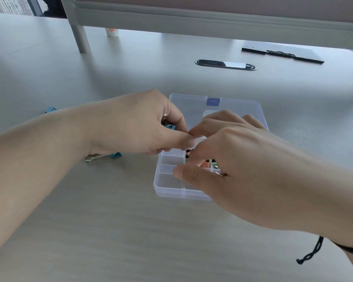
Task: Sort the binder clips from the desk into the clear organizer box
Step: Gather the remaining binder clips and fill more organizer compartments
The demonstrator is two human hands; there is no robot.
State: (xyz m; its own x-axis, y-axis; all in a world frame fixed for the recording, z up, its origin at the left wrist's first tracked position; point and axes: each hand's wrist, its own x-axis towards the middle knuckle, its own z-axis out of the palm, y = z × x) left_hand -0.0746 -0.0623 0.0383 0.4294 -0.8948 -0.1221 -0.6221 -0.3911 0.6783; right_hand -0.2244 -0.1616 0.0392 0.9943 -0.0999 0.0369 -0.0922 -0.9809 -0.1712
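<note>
From the head view, your left hand [143, 127] sits at the left edge of the clear organizer box [192, 143], fingers curled round a teal binder clip [170, 127] whose wire loops poke out by the knuckles. Your right hand [232, 159] reaches down into the box from the near right, fingertips bunched over the middle compartments where several small clips [205, 164] in orange, pale green and black lie; whether those fingers pinch one or only nudge them you cannot tell from here. The two hands nearly meet, thumb to forefinger, above the box. The box lies open on the surface [110, 220], lid [222, 110] laid flat on the far side, and the left-hand compartments look bare. As for progress, you seem somewhere in the middle: a handful of clips is already in, one is in hand, and at least two remain out, a teal clip [110, 156] just beside your left wrist and a blue one [51, 109] further left, partly hidden by the forearm. Farther off lie a clipboard [283, 52] and a paper cup [112, 31].
</note>
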